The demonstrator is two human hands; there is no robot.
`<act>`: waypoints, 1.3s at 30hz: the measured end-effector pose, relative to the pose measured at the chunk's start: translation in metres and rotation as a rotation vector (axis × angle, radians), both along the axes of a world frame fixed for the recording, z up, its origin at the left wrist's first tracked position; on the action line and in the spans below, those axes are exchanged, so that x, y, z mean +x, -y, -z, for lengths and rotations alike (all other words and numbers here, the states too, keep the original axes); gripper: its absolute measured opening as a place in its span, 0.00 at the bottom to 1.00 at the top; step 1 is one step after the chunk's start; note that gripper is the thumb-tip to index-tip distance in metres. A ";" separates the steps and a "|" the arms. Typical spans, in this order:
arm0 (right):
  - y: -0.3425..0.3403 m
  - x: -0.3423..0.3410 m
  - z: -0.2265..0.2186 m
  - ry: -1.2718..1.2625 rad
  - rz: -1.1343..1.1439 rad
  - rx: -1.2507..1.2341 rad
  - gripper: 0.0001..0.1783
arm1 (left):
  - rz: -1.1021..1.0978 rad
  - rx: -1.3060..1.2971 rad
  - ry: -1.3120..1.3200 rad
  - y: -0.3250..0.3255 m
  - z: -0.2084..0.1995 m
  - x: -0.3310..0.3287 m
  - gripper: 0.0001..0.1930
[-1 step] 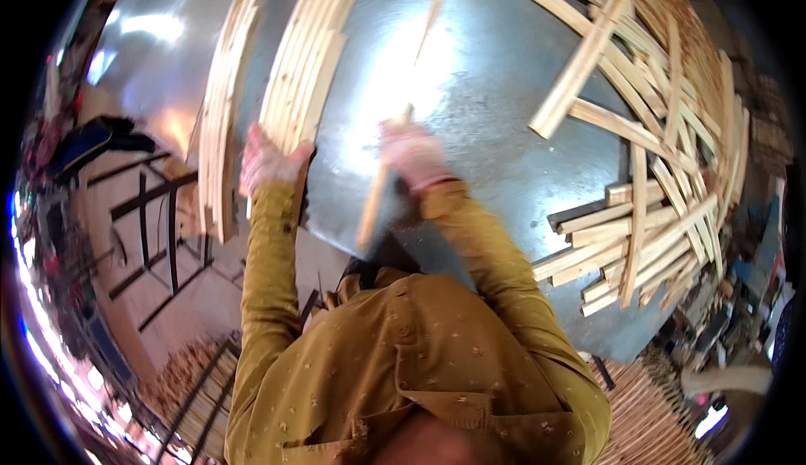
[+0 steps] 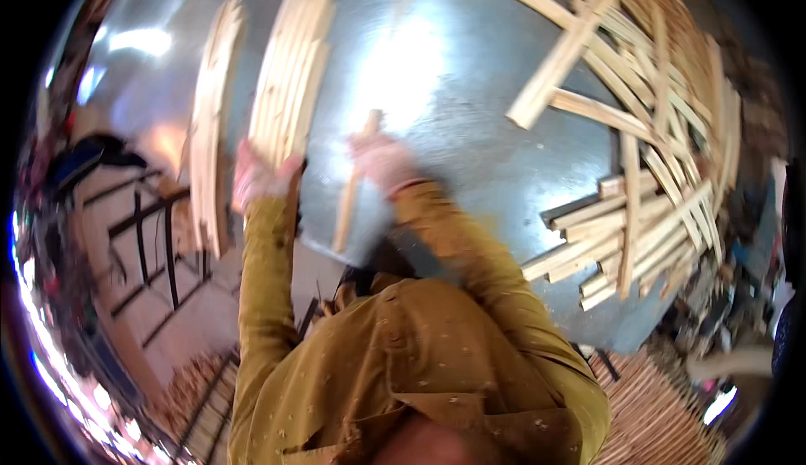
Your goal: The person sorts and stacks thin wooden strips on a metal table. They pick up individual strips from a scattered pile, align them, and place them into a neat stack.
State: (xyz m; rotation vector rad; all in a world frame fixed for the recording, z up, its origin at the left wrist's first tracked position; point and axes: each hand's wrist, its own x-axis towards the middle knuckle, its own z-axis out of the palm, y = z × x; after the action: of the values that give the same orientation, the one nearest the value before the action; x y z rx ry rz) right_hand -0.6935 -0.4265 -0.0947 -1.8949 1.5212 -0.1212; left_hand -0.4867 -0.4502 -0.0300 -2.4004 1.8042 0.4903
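Observation:
My left hand (image 2: 262,175) is closed round the near end of a bundle of pale wooden strips (image 2: 290,70). The strips lie side by side on the metal table, pointing away from me. To the right, my right hand (image 2: 382,163) grips a single wooden strip (image 2: 346,213), whose near end reaches the table's front edge. Its far part is lost in glare and motion blur. Left of the bundle, a second narrow group of strips (image 2: 214,121) lies roughly parallel, its near end sticking out past the table edge.
A loose, criss-crossed heap of wooden strips (image 2: 663,142) covers the right side of the shiny metal table (image 2: 470,70). Below left stands a dark metal frame (image 2: 172,247) on the floor. Stacked wood (image 2: 646,406) lies beneath the table at lower right.
The whole view has shifted slightly. My right hand has moved a little to the left with its strip, and the strip's far part shows much more faintly. My left hand stays on the bundle.

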 end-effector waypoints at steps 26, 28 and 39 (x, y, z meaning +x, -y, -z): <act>0.020 -0.345 -0.027 -0.629 0.019 -0.646 0.35 | -0.326 0.801 -1.572 0.005 0.036 -0.179 0.27; 0.048 -0.343 -0.038 -0.750 -0.189 -0.348 0.33 | -0.368 0.610 -1.503 -0.004 0.033 -0.169 0.25; 0.064 -0.279 -0.110 0.050 0.218 0.007 0.25 | -0.161 0.082 -0.582 -0.043 -0.012 -0.075 0.29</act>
State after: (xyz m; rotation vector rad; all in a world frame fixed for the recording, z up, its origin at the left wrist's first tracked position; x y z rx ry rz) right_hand -0.9720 -0.4906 0.0152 -1.7036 1.6874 -0.2592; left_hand -0.5622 -0.4068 -0.0178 -2.5270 1.7175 1.3711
